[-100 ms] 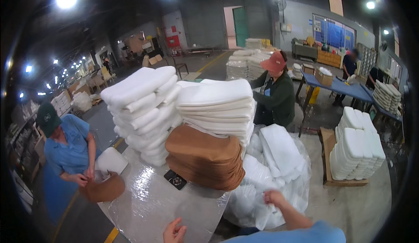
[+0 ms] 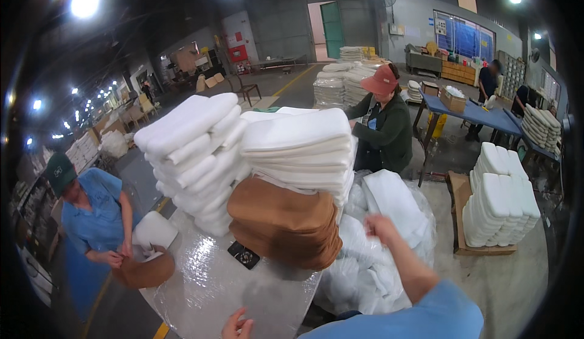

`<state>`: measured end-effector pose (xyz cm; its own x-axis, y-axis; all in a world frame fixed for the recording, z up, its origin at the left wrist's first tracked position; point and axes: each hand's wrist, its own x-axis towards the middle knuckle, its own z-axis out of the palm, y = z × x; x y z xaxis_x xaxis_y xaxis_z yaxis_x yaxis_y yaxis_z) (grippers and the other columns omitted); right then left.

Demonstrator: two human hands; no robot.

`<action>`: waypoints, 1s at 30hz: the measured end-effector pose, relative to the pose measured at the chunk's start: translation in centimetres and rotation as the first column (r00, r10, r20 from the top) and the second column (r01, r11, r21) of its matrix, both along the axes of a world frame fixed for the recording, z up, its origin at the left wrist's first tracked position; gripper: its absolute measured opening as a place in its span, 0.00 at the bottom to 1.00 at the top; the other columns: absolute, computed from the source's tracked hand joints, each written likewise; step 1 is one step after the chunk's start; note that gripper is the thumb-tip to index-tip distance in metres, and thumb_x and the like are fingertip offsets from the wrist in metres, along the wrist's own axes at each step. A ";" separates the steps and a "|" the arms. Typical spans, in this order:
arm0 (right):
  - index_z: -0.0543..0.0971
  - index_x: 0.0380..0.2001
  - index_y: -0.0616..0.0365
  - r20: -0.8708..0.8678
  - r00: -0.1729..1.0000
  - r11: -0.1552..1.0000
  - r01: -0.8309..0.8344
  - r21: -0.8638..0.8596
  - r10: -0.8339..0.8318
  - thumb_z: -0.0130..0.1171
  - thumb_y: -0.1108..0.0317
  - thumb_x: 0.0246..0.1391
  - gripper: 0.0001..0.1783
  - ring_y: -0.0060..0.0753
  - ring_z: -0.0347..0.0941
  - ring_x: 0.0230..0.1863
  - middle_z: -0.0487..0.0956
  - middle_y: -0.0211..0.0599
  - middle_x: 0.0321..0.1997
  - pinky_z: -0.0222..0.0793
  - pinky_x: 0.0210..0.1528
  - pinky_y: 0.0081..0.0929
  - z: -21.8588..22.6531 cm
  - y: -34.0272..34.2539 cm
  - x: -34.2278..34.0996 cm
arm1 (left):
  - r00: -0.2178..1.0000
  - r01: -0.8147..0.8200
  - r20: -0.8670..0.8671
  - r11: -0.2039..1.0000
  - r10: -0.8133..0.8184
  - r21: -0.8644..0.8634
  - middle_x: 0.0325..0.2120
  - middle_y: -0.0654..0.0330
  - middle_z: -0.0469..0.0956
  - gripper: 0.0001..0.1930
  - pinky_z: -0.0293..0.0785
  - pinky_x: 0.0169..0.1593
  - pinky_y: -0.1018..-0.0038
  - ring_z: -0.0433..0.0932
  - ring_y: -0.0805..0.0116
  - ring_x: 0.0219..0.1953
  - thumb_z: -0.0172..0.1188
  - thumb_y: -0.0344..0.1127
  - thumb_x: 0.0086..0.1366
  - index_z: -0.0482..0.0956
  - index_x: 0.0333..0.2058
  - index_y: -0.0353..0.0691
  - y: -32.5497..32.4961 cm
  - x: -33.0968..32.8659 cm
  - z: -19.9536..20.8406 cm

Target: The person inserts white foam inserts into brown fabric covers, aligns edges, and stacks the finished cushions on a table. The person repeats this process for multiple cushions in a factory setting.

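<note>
My left hand (image 2: 237,325) is over the front of the plastic-covered table (image 2: 243,299), its fingers apart and holding nothing. My right hand (image 2: 380,227) is raised above a clear plastic bag (image 2: 359,278) of white padding on the right, beside a white foam sheet (image 2: 395,208). Its fingers are curled closed; whether anything is in them is hidden. Between and beyond my hands stands a stack of brown cushion covers (image 2: 283,223). Behind it rise a pile of white cushion pads (image 2: 298,141) and a taller, leaning pile of white pads (image 2: 194,156).
A black phone-like object (image 2: 244,255) lies beside the brown stack. On the left, a co-worker in blue (image 2: 94,214) handles a brown cover (image 2: 146,270). Across the table sits a co-worker in a red visor (image 2: 386,135). White pads (image 2: 499,208) stand on cardboard at right.
My right hand has risen and moved away from me, from over the bag toward the white foam sheet. My left hand has shifted slightly left and nearer. The view has tilted a little.
</note>
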<state>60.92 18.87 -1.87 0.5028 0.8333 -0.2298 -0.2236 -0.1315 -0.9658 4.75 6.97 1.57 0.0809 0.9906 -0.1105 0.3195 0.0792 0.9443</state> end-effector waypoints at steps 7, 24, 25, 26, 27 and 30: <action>0.81 0.39 0.58 0.155 0.968 0.977 0.183 0.108 -0.199 0.65 0.56 0.60 0.15 0.29 0.73 0.25 0.76 0.33 0.29 0.70 0.24 0.33 14.4 19.0 5.2 | 0.935 -0.307 -0.167 0.950 0.313 0.062 0.59 0.46 0.79 0.23 0.72 0.65 0.66 0.78 0.59 0.61 0.57 0.32 0.76 0.72 0.66 0.33 -0.6 0.5 0.7; 0.74 0.63 0.50 -0.261 0.938 0.974 -0.215 0.077 0.227 0.70 0.47 0.57 0.35 0.49 0.73 0.62 0.76 0.42 0.62 0.73 0.57 0.55 19.7 26.2 0.3 | 0.867 -0.394 -0.294 0.915 0.402 0.089 0.56 0.48 0.82 0.23 0.76 0.59 0.68 0.81 0.61 0.55 0.61 0.32 0.74 0.74 0.65 0.37 -6.5 -1.1 -2.5; 0.74 0.63 0.51 -0.274 0.941 0.978 -0.172 0.120 0.199 0.71 0.51 0.56 0.34 0.52 0.74 0.62 0.77 0.44 0.62 0.73 0.58 0.58 19.4 25.9 0.2 | 0.875 -0.378 -0.290 0.921 0.387 0.088 0.56 0.49 0.82 0.23 0.76 0.59 0.69 0.81 0.61 0.55 0.61 0.32 0.74 0.74 0.65 0.36 -6.6 -1.0 -2.7; 0.74 0.63 0.53 -0.288 0.942 0.978 -0.127 0.164 0.170 0.71 0.56 0.56 0.33 0.55 0.75 0.63 0.77 0.45 0.62 0.73 0.59 0.62 19.4 25.6 0.2 | 0.885 -0.360 -0.285 0.929 0.370 0.088 0.56 0.49 0.82 0.23 0.76 0.59 0.69 0.81 0.61 0.55 0.61 0.33 0.74 0.74 0.65 0.36 -6.6 -1.0 -2.9; 0.74 0.62 0.56 -0.331 0.939 0.988 -0.046 0.150 0.094 0.69 0.65 0.55 0.31 0.53 0.76 0.60 0.77 0.46 0.60 0.75 0.58 0.61 18.9 25.5 -0.2 | 0.898 -0.333 -0.270 0.938 0.347 0.099 0.56 0.49 0.82 0.23 0.76 0.59 0.69 0.81 0.61 0.55 0.61 0.33 0.74 0.74 0.65 0.36 -6.6 -1.1 -2.7; 0.72 0.63 0.57 -0.263 0.961 0.948 -0.002 0.320 0.091 0.66 0.69 0.55 0.31 0.51 0.78 0.55 0.79 0.45 0.58 0.76 0.57 0.59 18.9 22.1 -0.4 | 0.938 -0.268 -0.197 0.958 0.284 0.101 0.57 0.49 0.82 0.23 0.76 0.59 0.69 0.81 0.62 0.55 0.61 0.34 0.75 0.74 0.65 0.36 -6.6 -1.6 -1.9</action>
